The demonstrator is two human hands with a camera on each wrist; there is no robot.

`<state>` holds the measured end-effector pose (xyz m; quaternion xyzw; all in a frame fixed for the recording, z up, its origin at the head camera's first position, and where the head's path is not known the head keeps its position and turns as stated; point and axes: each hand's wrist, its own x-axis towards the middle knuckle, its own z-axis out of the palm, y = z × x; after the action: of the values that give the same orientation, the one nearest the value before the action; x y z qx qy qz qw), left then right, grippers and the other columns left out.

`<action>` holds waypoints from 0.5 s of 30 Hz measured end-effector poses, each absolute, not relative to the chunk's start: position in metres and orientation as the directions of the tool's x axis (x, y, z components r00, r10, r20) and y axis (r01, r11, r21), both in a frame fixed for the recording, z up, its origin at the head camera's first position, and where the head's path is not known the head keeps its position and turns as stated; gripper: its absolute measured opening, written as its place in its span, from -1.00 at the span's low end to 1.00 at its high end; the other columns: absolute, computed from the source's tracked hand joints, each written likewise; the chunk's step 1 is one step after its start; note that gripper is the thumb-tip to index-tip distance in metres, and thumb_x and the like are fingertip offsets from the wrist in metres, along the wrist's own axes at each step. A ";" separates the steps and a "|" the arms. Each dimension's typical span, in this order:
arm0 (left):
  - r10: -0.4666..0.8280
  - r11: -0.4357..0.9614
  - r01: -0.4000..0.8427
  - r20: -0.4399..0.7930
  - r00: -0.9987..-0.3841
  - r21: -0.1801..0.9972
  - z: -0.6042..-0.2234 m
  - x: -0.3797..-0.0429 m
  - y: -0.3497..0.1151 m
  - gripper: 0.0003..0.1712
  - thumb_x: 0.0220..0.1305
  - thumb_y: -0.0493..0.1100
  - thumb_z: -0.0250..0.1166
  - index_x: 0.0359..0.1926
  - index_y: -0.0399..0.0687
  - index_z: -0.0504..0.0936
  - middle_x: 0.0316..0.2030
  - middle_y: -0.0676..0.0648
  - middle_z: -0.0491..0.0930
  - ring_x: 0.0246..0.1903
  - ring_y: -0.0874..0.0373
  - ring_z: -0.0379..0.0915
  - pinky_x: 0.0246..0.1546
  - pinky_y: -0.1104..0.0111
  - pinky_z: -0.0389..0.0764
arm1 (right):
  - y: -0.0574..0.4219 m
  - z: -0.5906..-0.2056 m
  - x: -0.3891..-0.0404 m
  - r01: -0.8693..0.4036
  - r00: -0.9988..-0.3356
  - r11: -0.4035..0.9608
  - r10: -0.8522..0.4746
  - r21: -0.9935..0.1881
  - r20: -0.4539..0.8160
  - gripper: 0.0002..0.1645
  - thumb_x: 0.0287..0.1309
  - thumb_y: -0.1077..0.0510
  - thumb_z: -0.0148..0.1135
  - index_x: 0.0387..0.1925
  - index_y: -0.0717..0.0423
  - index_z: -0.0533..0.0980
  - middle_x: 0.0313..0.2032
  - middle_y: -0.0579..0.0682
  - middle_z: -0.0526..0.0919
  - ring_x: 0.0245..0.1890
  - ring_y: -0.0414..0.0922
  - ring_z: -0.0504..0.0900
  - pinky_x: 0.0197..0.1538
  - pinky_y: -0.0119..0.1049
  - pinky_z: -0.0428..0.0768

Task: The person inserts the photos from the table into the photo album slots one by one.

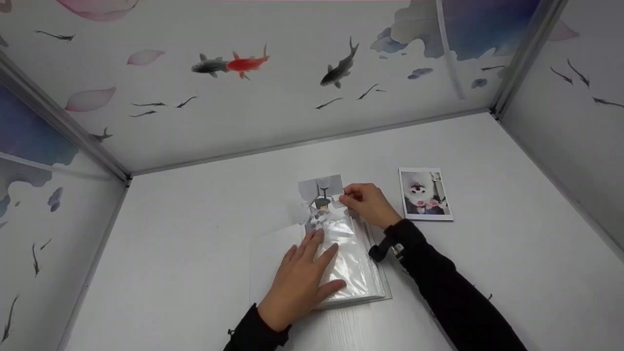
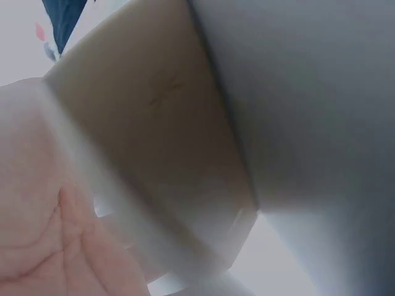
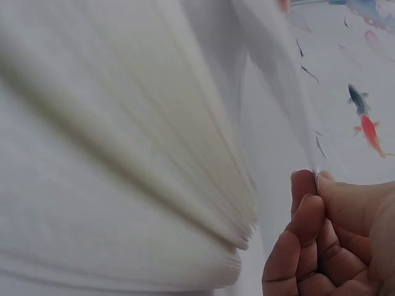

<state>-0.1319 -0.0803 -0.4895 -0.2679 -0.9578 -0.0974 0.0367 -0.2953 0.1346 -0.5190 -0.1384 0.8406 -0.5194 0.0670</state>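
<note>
At centre frame, the right hand [image 1: 370, 204] pinches the photo [image 1: 321, 187] by its edge, plastic sleeve [image 1: 352, 265] just below, left hand [image 1: 302, 279] spread!

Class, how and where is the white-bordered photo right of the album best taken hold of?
The photo lies flat, so an edge likely needs lifting first. Once free, the right hand could come in low from the right and pinch the white border at the near-right corner, which faces away from the album.
</note>
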 end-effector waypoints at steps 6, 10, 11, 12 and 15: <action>0.553 0.817 0.561 0.092 -0.828 0.135 -0.472 -0.124 -0.088 -0.19 0.05 0.36 0.44 0.22 0.02 0.57 0.29 -0.16 0.48 0.26 -0.08 0.45 0.04 0.06 0.62 | 0.136 -0.518 -0.296 -0.154 -0.950 0.430 -0.311 -0.890 0.014 -0.76 0.33 0.08 0.28 -0.13 0.16 0.67 -0.32 0.01 0.73 -0.38 -0.23 0.57 -0.24 -0.38 0.51; 0.572 0.807 0.579 0.093 -0.815 0.115 -0.468 -0.121 -0.090 -0.18 -0.07 0.27 0.56 0.17 -0.01 0.59 0.25 -0.15 0.51 0.24 -0.05 0.47 0.00 0.12 0.65 | 0.137 -0.517 -0.295 -0.175 -0.942 0.420 -0.335 -0.890 0.027 -0.78 0.33 0.09 0.28 -0.16 0.16 0.68 -0.34 0.01 0.73 -0.39 -0.22 0.58 -0.22 -0.37 0.51; 0.573 0.807 0.580 0.092 -0.815 0.113 -0.468 -0.121 -0.091 -0.17 -0.10 0.27 0.57 0.16 -0.01 0.60 0.25 -0.15 0.51 0.25 -0.05 0.46 0.00 0.13 0.65 | 0.138 -0.517 -0.295 -0.180 -0.939 0.419 -0.343 -0.890 0.029 -0.79 0.33 0.10 0.28 -0.16 0.16 0.68 -0.34 0.01 0.73 -0.38 -0.23 0.59 -0.21 -0.37 0.51; 0.573 0.807 0.580 0.092 -0.814 0.110 -0.468 -0.121 -0.091 -0.16 -0.11 0.26 0.58 0.16 -0.01 0.60 0.26 -0.15 0.50 0.25 -0.05 0.45 -0.01 0.13 0.65 | 0.138 -0.517 -0.295 -0.185 -0.935 0.419 -0.352 -0.889 0.029 -0.79 0.33 0.10 0.28 -0.17 0.16 0.67 -0.34 0.02 0.73 -0.39 -0.23 0.59 -0.21 -0.37 0.52; 0.567 0.813 0.572 0.081 -0.820 0.106 -0.468 -0.120 -0.091 -0.15 -0.13 0.24 0.60 0.18 -0.01 0.60 0.26 -0.14 0.49 0.26 -0.04 0.44 -0.03 0.12 0.65 | 0.139 -0.518 -0.296 -0.204 -0.921 0.427 -0.390 -0.881 0.024 -0.81 0.34 0.11 0.27 -0.19 0.17 0.66 -0.37 0.01 0.71 -0.40 -0.22 0.57 -0.24 -0.37 0.52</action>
<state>-0.1199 -0.0908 -0.4680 -0.2991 -0.9519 -0.0630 0.0227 -0.2956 0.1385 -0.5177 -0.1768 0.8398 -0.5051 0.0918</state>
